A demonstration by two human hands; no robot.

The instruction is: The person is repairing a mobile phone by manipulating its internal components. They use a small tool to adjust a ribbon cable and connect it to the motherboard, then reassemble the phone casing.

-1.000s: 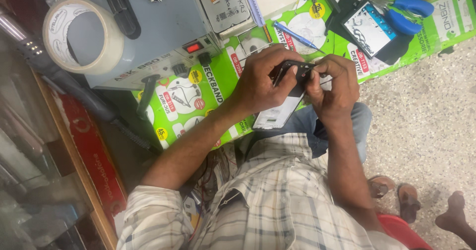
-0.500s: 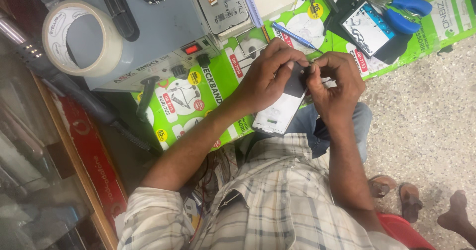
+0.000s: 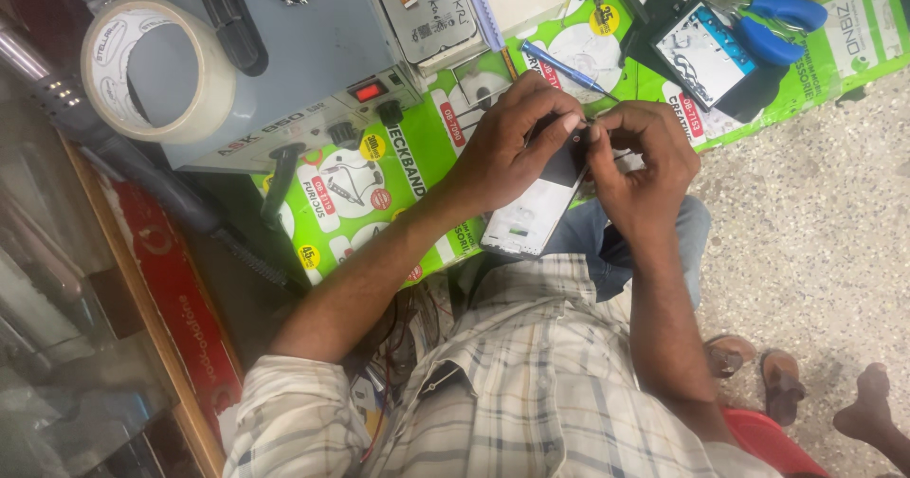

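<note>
Smartphone (image 3: 540, 198) gripped by left hand (image 3: 507, 146) and right hand (image 3: 640, 161), fingertips pinching its upper end, above green mat's (image 3: 417, 156) near edge.

mat (image 3: 417, 170): bright green, white panels, upper centre | tape roll (image 3: 156, 69): cream, upper left | snips (image 3: 779, 25): blue handles, upper right | shirt (image 3: 531, 383): pale plaid, bottom centre | box switch (image 3: 368, 90): red | floor (image 3: 815, 222): speckled grey, right

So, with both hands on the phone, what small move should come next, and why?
Probably keep the left hand steady around the phone while the right hand works at its upper edge with the fingertips. Both hands pinch there already, and the phone hangs over the lap, unsupported.
</note>
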